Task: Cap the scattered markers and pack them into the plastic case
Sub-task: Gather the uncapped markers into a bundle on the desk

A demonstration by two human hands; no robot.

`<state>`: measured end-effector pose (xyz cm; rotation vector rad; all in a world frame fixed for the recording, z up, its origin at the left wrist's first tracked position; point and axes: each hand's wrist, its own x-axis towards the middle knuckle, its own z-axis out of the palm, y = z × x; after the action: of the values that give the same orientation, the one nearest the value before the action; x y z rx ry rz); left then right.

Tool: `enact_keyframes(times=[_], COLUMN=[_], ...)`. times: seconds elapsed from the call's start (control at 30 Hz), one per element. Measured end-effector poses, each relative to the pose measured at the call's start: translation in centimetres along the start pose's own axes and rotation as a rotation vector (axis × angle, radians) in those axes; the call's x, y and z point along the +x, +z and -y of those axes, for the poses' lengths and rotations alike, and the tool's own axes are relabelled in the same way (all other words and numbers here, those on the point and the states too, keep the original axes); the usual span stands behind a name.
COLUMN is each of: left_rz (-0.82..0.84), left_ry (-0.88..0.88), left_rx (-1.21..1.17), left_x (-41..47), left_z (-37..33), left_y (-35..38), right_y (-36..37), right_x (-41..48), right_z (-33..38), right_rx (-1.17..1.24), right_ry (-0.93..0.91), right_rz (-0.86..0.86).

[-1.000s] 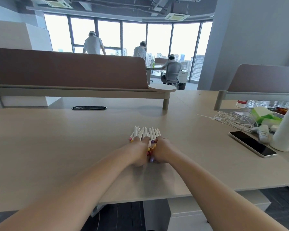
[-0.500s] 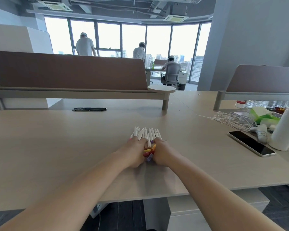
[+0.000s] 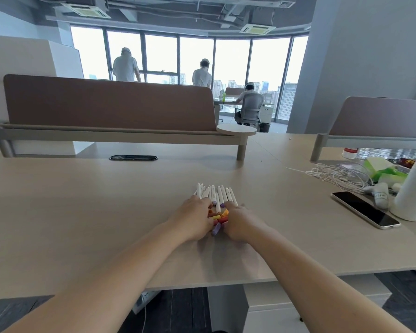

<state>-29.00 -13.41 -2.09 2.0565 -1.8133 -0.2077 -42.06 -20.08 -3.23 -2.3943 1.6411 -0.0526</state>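
Note:
Several white-barrelled markers (image 3: 216,194) lie bunched side by side on the beige desk (image 3: 82,212), with coloured caps (purple, orange, red, yellow) toward me. My left hand (image 3: 192,218) presses against the bundle's left side and my right hand (image 3: 238,221) against its right side, fingers curled around the capped ends. One purple cap (image 3: 216,229) sticks out between my hands. No plastic case is in view.
A black phone (image 3: 365,210) lies at the right, beside a white roll (image 3: 412,188), a small white bottle (image 3: 380,193), tangled white cables (image 3: 334,174) and a green tissue pack (image 3: 382,168). A brown divider (image 3: 106,104) runs behind. People stand and sit far off by the windows.
My hands have spread slightly apart around the bundle, which now shows more of the coloured caps between them. The camera has tilted a little downward.

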Motion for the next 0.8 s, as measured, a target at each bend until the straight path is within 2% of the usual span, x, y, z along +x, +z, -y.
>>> enact_keyframes(times=[0.3,0.63,0.8], left_rz=[0.003,-0.15,-0.303], left_ry=[0.006,-0.016,-0.094], left_rx=[0.004,-0.148,-0.249], left_x=[-0.2,-0.1,-1.0], left_z=[-0.4,0.0,2.6], left_y=[0.2,-1.4,-3.6], right_y=[-0.2,-2.2,-2.1], right_x=[-0.2,-1.5,0.0], right_z=[0.2,1.7,5.8], right_rx=[0.02,0.182,0.267], right_ry=[0.037,-0.088,-0.204], right_rz=[0.011,-0.288,-0.343])
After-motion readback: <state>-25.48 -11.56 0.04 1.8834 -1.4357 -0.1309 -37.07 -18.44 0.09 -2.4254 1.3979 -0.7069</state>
